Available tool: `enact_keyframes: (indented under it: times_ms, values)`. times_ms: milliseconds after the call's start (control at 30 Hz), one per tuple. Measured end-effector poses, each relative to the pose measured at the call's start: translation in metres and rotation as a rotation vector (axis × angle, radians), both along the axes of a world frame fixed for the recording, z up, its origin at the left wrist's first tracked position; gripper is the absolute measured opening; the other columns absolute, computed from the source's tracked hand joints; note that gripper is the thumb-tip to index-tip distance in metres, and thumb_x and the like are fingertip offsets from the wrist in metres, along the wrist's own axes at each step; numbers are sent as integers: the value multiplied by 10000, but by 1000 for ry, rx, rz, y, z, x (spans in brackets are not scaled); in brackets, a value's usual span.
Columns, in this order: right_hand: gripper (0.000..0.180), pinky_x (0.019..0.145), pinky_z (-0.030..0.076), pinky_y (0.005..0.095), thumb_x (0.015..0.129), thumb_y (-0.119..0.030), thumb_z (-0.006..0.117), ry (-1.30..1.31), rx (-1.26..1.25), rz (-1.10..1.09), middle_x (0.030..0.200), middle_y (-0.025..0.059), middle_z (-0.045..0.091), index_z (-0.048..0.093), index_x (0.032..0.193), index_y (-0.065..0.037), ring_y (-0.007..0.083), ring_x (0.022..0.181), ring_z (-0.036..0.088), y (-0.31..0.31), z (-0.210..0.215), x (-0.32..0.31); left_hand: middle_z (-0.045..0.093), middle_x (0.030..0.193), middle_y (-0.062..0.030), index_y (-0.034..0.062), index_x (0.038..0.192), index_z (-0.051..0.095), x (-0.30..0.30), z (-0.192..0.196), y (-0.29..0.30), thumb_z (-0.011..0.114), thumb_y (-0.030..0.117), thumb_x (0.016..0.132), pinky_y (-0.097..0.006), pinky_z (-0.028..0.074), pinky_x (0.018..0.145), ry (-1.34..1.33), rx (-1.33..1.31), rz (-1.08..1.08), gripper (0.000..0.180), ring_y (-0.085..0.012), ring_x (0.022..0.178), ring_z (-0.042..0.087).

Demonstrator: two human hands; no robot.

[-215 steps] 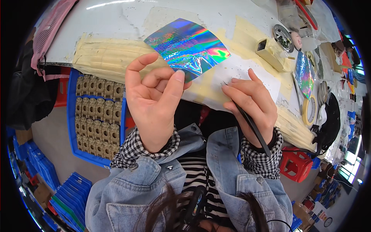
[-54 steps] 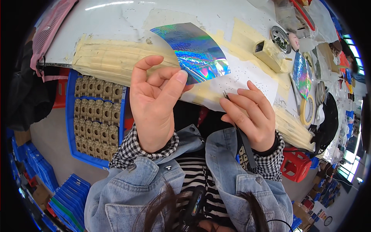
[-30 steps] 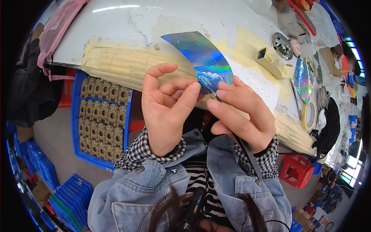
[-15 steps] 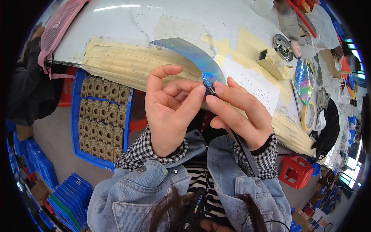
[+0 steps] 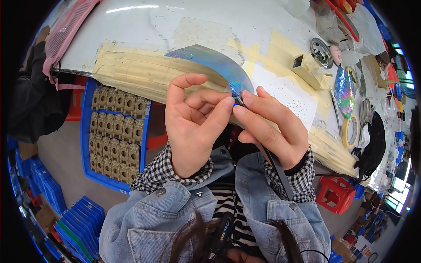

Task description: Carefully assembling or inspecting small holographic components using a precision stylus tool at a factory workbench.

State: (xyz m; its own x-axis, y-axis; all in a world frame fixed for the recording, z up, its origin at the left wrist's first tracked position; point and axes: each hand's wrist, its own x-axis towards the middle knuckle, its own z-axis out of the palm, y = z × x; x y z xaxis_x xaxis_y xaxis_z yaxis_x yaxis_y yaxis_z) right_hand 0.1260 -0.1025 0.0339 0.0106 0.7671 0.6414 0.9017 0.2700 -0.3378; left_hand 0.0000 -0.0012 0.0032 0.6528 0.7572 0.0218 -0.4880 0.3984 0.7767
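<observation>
My left hand [image 5: 193,127] is closed in a pinch at the lower end of a curved, shiny blue holographic sheet [image 5: 212,61], index finger and thumb meeting there. The sheet arcs up and to the left over the table edge. My right hand [image 5: 280,131] grips dark tweezers [image 5: 277,171] between thumb and fingers. Their flat rear end reaches back over the right cuff, while the tips meet the sheet's end beside my left thumb. Whether the tips hold a small part is hidden by the fingers. Under the sheet lies white paper [image 5: 287,98] with many tiny black dots.
Left of my arms, a blue tray [image 5: 84,131] holds rows of camouflage-patterned parts. On the right lie a tape roll [image 5: 349,133], another holographic sheet [image 5: 344,94] and a small yellowish block [image 5: 307,70]. A person's dark sleeve [image 5: 33,87] shows behind a pink basket [image 5: 66,35].
The sheet's free end has shifted slightly left and its curve has tilted. The tweezers' tips have turned a little at the sheet's end. Both hands stay almost in place.
</observation>
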Motion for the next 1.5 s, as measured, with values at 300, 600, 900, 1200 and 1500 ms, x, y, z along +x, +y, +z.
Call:
enact_keyframes:
  times_ms: [300, 600, 900, 1200, 1500]
  values:
    - [371, 818, 569, 420, 725, -160, 755, -16, 15, 13, 988, 146, 622, 679, 1053, -4, 292, 857, 673, 0, -1, 2, 668, 953, -151, -7, 1234, 333, 1, 2, 0, 593, -106, 848, -263, 533, 806, -3, -22, -6, 476, -168, 919, 651]
    - [374, 821, 567, 424, 735, -169, 750, -1, -4, 10, 989, 148, 623, 678, 1062, -3, 297, 864, 671, 0, 2, 1, 671, 944, -144, -6, 1229, 335, 2, 2, 0, 601, -108, 842, -259, 534, 804, 3, 19, 14, 481, -156, 912, 652]
    - [381, 817, 569, 429, 728, -167, 755, 1, -4, 13, 989, 151, 623, 678, 1063, -1, 296, 860, 673, -1, 1, 2, 670, 937, -141, -3, 1226, 335, 2, 2, -1, 603, -106, 844, -252, 537, 798, -3, 33, 17, 478, -145, 893, 655]
    - [375, 812, 570, 429, 720, -153, 756, -11, 14, 20, 976, 152, 620, 678, 1053, 2, 292, 846, 675, 0, -1, 2, 667, 945, -143, -3, 1234, 332, 1, 0, 0, 604, -102, 846, -257, 533, 801, -2, 26, 1, 483, -155, 910, 651]
    - [370, 806, 572, 431, 723, -154, 755, -19, 17, 24, 970, 155, 620, 679, 1047, 6, 292, 840, 675, 1, -2, 2, 665, 951, -147, -2, 1236, 333, 1, -1, 0, 599, -108, 845, -257, 532, 806, -6, 9, 5, 485, -159, 917, 649]
